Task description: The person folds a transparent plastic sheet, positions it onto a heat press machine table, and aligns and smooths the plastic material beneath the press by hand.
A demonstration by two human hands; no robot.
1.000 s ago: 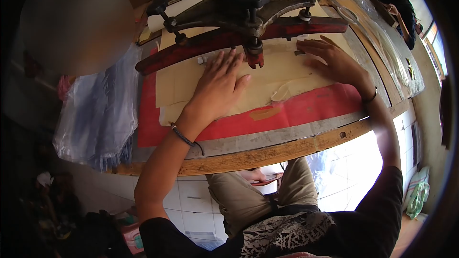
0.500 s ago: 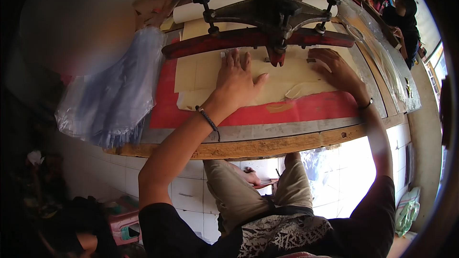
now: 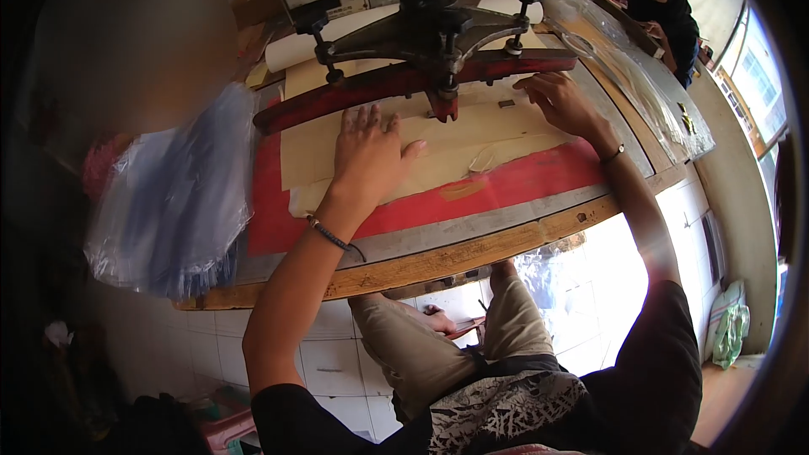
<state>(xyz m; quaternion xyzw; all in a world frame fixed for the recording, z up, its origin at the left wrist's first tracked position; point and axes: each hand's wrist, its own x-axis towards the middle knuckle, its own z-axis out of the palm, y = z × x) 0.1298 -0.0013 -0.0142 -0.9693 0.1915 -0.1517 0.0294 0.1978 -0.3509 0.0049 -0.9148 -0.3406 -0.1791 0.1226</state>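
Note:
Cream sheets [image 3: 447, 152] lie over a red sheet [image 3: 404, 216] on the grey work surface. My left hand [image 3: 367, 156] rests flat on the cream sheets with its fingers spread, fingertips close below a curved red bar [image 3: 354, 96]. That bar hangs from a dark metal press frame [image 3: 388, 38] across the sheets. My right hand [image 3: 563, 103] is at the right part of the cream sheets near the bar's right end, fingers bent and partly apart, nothing seen in them. A small dark piece [image 3: 506, 104] lies left of it, and a clear loop [image 3: 482, 160] lies nearer the front.
A pile of clear plastic bags [image 3: 173, 198] hangs over the table's left side. The wooden table edge [image 3: 455, 255] runs in front of me. Clear plastic strips [image 3: 619, 72] lie at the right. A person in dark clothes [image 3: 666, 13] is at the back right.
My right hand has bent its fingers and moved off the small dark piece, which now shows fully. My left hand stays on the cream sheets. The whole view has shifted.

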